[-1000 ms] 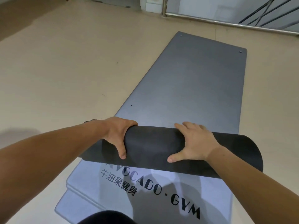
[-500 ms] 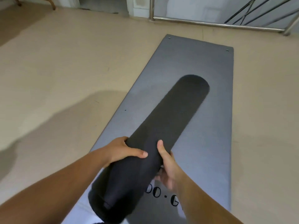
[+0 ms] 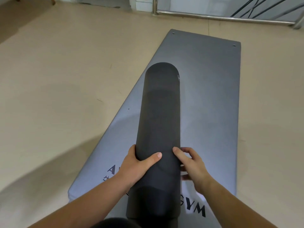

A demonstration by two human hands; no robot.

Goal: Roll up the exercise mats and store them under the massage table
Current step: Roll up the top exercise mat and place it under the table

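A plain black rolled mat (image 3: 160, 112), a grey mat (image 3: 213, 96) with dark lettering, a beige floor (image 3: 57, 71).

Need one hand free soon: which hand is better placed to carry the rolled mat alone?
Probably left: the left hand wraps the rolled black mat, thumb across its top; the right hand beside it shows no clear grip.

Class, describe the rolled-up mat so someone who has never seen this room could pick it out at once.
On the beige floor lies a flat grey exercise mat with black lettering. Lengthwise over it is the dark charcoal rolled-up mat, gripped near its close end by the left hand and right hand. It alone is a near-black cylinder; its neighbour is flat, paler and printed.
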